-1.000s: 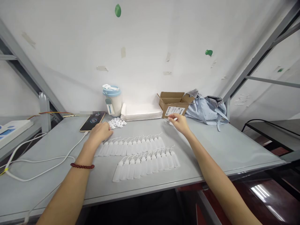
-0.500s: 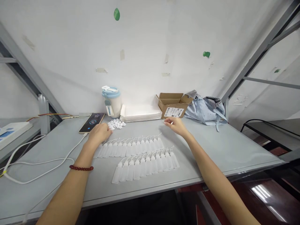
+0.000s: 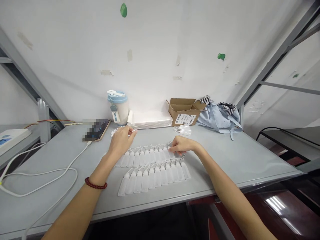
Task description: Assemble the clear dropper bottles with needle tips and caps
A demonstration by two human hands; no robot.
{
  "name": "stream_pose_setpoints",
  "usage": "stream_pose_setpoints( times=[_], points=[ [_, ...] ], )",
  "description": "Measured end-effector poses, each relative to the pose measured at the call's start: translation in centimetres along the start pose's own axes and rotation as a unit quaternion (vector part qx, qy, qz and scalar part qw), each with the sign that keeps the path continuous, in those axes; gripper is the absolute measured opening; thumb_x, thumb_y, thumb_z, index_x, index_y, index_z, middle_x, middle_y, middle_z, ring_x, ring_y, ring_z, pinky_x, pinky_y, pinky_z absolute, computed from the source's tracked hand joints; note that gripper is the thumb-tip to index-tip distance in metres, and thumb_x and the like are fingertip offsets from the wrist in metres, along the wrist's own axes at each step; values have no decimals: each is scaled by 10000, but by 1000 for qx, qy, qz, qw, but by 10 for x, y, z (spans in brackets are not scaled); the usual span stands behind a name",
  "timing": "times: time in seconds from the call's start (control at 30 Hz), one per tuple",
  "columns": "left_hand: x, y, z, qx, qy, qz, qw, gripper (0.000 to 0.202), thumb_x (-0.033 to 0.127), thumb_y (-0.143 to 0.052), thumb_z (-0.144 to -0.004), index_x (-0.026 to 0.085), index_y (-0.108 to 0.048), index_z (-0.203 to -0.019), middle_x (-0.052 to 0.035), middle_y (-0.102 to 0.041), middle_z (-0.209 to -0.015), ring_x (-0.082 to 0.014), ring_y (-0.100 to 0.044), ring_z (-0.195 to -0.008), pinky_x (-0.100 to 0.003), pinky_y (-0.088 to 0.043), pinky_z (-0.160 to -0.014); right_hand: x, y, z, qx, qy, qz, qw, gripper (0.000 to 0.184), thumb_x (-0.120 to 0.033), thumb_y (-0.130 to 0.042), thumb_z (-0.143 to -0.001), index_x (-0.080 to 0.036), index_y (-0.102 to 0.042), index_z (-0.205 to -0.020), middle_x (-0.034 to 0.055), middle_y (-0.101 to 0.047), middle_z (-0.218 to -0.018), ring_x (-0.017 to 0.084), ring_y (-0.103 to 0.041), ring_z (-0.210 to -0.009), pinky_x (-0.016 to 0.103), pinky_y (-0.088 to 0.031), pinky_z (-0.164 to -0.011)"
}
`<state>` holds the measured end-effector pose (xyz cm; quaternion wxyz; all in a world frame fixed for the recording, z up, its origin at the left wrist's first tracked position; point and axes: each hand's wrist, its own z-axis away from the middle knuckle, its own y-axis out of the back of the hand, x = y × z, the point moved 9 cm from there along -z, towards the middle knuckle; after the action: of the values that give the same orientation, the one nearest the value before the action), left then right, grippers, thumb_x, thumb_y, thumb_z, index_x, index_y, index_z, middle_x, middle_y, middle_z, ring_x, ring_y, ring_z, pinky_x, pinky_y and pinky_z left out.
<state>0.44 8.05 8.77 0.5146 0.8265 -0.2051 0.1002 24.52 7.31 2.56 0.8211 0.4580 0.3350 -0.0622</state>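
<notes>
Two rows of small translucent squeeze bottles with thin bent spouts lie on the grey table: a back row (image 3: 143,158) and a front row (image 3: 151,178). My right hand (image 3: 183,145) is at the right end of the back row, its fingers closed on the neck of the end bottle (image 3: 171,154). My left hand (image 3: 121,140) is in front of the pile of small white caps (image 3: 114,131), partly hiding it. Its thumb and fingers pinch a small white piece that looks like a cap (image 3: 133,131). A few more bottles (image 3: 185,130) lie before the cardboard box.
At the back stand a lidded cup (image 3: 120,110), a stack of white trays (image 3: 151,120), an open cardboard box (image 3: 185,113) and a light blue cloth bag (image 3: 217,118). A phone (image 3: 100,130) with a white cable (image 3: 72,166) lies at the left.
My right hand has come down and nearer from beside the box to the back row's end, uncovering bottles there. My left hand has moved right from the caps, with a small white piece in its fingers.
</notes>
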Motion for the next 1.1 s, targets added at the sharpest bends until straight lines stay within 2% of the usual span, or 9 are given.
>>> stream_pose_setpoints(
  times=[0.2,0.33,0.47,0.6,0.73,0.83,0.9,0.97,1.1],
  points=[
    [27,-18,10,-43,-39,38,998,225,371,-469,-861,185,-590,-822,-73,-665,-795,-252,-592,-848,-341,-433,-731,6,-5,-7,2,-11,-9,1000,272,-289,-563,-689,-175,-545,-443,-28,-525,-360,75,-368,-283,224,-306,-341],
    [35,-23,14,-57,-44,69,995,214,363,-483,-849,183,-584,-794,-77,-647,-766,-265,-574,-843,-358,-428,-726,2,1,-3,13,5,-23,1000,289,-263,-568,-672,-177,-508,-404,-24,-523,-356,77,-375,-294,226,-308,-352],
    [36,-22,14,-58,-33,127,990,231,379,-505,-833,170,-594,-792,-85,-649,-779,-260,-581,-836,-366,-433,-740,-9,18,4,78,45,-49,995,263,-247,-555,-690,-175,-495,-444,-23,-546,-409,82,-428,-375,212,-328,-410],
    [43,-23,15,-79,-19,218,973,267,421,-536,-816,168,-622,-808,-63,-677,-802,-209,-613,-770,-317,-463,-706,-21,30,10,154,88,-80,981,178,-237,-543,-700,-180,-491,-540,-35,-552,-448,94,-491,-442,203,-347,-461],
    [59,-29,20,-127,-23,304,944,283,445,-559,-807,175,-643,-805,-38,-693,-773,-175,-634,-710,-268,-485,-631,-32,31,13,212,120,-91,966,166,-221,-553,-687,-185,-454,-558,-43,-546,-462,83,-469,-441,198,-313,-461],
    [69,-33,25,-146,-25,348,926,272,432,-574,-808,172,-648,-833,-40,-700,-805,-172,-644,-724,-261,-497,-625,-40,25,13,227,145,-110,957,142,-223,-559,-687,-192,-444,-609,-38,-573,-506,85,-485,-444,197,-329,-457],
    [74,-33,27,-148,-25,368,917,261,418,-580,-811,174,-649,-873,-47,-705,-865,-177,-650,-780,-269,-509,-671,-46,21,13,237,175,-117,948,129,-231,-563,-694,-200,-444,-656,-35,-583,-526,100,-525,-461,202,-373,-468],
    [76,-32,29,-144,-25,381,913,246,394,-584,-816,180,-651,-915,-51,-706,-918,-185,-649,-847,-284,-512,-742,-51,22,15,276,205,-89,935,133,-240,-578,-693,-206,-450,-680,-40,-565,-534,108,-538,-479,209,-399,-483],
    [79,-20,30,-80,-49,342,935,214,349,-586,-820,193,-669,-941,-48,-715,-944,-184,-647,-820,-300,-511,-764,-56,25,21,356,234,-9,905,123,-276,-587,-719,-208,-485,-722,-22,-577,-630,103,-529,-521,206,-412,-491]
  ],
)
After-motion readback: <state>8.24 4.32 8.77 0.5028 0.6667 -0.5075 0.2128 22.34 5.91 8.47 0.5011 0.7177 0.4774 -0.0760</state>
